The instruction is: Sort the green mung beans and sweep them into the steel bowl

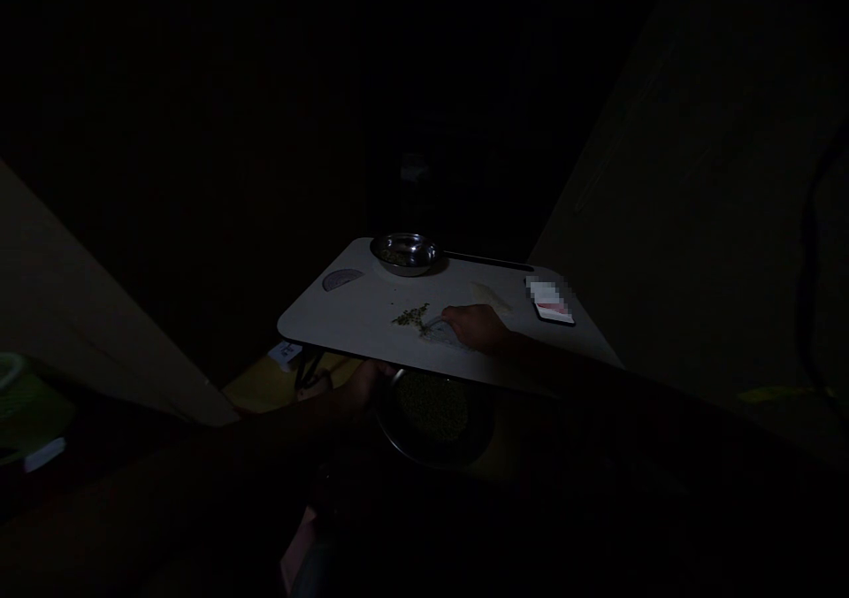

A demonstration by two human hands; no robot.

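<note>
My right hand (478, 327) is closed on a clear, curved-edged flat piece (434, 322), whose exact kind I cannot make out. Its edge touches the white tabletop beside a loose heap of small green beans (411, 317). Below the table's front edge, my left hand (366, 381) is closed at the left rim of a wide metal bowl (391, 434). Many green beans (434, 403) lie inside that bowl. The dim light partly hides the left fingers.
On the white folding table (345, 324) a shiny steel bowl (406, 257) stands at the back. A semicircular protractor-like piece (342, 279) lies left, a pale flat piece (489, 296) behind my right hand, and a phone (554, 308) right. A wall (696, 226) rises on the right.
</note>
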